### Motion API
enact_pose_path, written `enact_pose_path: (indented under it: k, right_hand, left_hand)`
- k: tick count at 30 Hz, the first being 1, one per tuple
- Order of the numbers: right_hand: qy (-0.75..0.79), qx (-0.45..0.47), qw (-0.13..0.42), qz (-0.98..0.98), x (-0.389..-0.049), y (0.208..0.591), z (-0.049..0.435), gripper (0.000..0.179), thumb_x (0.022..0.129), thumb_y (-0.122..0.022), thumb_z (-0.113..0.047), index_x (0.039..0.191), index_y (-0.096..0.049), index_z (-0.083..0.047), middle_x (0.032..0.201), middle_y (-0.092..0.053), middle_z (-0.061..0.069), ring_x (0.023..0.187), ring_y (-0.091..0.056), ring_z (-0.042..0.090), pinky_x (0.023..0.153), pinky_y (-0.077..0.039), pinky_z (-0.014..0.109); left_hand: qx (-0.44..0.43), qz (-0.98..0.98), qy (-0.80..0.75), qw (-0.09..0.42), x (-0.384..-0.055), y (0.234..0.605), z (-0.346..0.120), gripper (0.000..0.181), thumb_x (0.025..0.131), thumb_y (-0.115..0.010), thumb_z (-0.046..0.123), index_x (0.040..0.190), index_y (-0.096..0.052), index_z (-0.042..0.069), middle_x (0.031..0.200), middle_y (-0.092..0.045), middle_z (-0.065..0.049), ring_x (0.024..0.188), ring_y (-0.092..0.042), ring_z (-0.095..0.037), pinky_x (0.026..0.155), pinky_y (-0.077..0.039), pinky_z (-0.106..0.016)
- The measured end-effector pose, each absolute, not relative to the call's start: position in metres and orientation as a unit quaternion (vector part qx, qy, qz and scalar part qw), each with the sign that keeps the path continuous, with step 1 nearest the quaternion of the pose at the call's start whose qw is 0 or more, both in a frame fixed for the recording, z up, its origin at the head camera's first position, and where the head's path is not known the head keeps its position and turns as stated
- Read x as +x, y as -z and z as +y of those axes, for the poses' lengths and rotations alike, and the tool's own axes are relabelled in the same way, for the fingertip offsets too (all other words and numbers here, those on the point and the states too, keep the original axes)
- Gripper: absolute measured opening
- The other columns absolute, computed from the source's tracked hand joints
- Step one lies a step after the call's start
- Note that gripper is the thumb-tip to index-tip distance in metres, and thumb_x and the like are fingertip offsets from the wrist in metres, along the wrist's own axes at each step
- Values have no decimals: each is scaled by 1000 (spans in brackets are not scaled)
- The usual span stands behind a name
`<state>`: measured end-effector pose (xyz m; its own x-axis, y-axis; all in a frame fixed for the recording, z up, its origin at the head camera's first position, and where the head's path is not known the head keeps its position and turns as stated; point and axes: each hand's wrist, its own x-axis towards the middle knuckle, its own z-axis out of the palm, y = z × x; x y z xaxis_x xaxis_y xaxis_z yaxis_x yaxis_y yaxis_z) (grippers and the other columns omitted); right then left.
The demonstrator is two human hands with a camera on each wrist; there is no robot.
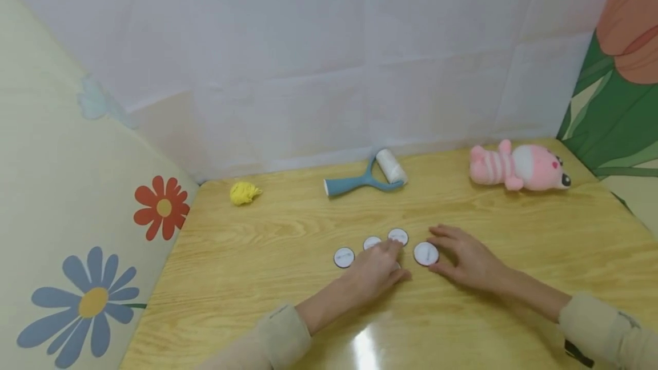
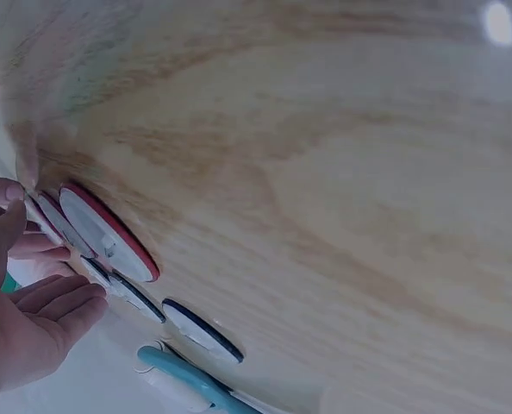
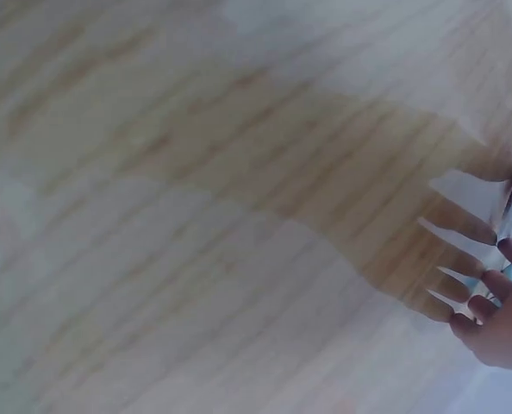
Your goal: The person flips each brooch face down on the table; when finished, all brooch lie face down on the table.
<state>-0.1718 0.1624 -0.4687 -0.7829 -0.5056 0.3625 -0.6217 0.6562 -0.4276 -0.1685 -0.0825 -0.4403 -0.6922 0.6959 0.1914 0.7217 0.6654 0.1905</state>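
Several round white pin-back badges lie back side up on the wooden table. My left hand point(image 1: 374, 272) reaches over them with fingers extended, its fingertips on the back badge point(image 1: 398, 236). Partly covered by this hand are a second badge point(image 1: 371, 242) and another under its palm. Beyond its left side lies a dark-rimmed badge point(image 1: 344, 257). My right hand point(image 1: 472, 260) pinches the rightmost badge point(image 1: 426, 254) between thumb and fingers at its edge. In the left wrist view, a red-rimmed badge point(image 2: 109, 237) lies close to the left hand's fingers.
Behind the badges lies a blue-handled roller point(image 1: 349, 185) with a white roll. A yellow crumpled bundle point(image 1: 244, 193) sits at the back left, and a pink plush toy point(image 1: 519, 167) lies at the back right. A white cloth point(image 1: 308, 113) hangs along the far edge.
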Motion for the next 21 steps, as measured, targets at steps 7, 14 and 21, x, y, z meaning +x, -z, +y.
enact_pose_path:
  k: [7, 14, 21]
  right_hand:
    - [-259, 315, 93, -908, -178, 463, 150, 43, 83, -77, -28, 115, -68, -1, 128, -60, 20, 123, -51, 39, 103, -42, 56]
    - [-243, 373, 89, -891, -201, 451, 120, 38, 90, -69, -17, 121, -65, 3, 128, -61, 19, 124, -52, 38, 104, -43, 52]
    - [-191, 425, 91, -880, -199, 458, 113, 44, 92, -66, -22, 127, -61, 4, 133, -57, 19, 128, -48, 39, 106, -41, 52]
  left_hand:
    - [-353, -931, 81, 42, -161, 441, -92, 61, 93, -63, 44, 131, -53, -3, 136, -53, -23, 128, -50, -32, 108, -42, -38]
    - [-331, -934, 115, 67, -158, 446, -113, 44, 94, -66, 35, 118, -60, -1, 128, -60, -22, 121, -56, -34, 100, -49, -41]
    - [-348, -922, 129, 107, -155, 450, -118, 31, 93, -67, 27, 109, -63, 2, 116, -66, -19, 108, -64, -31, 87, -57, -39]
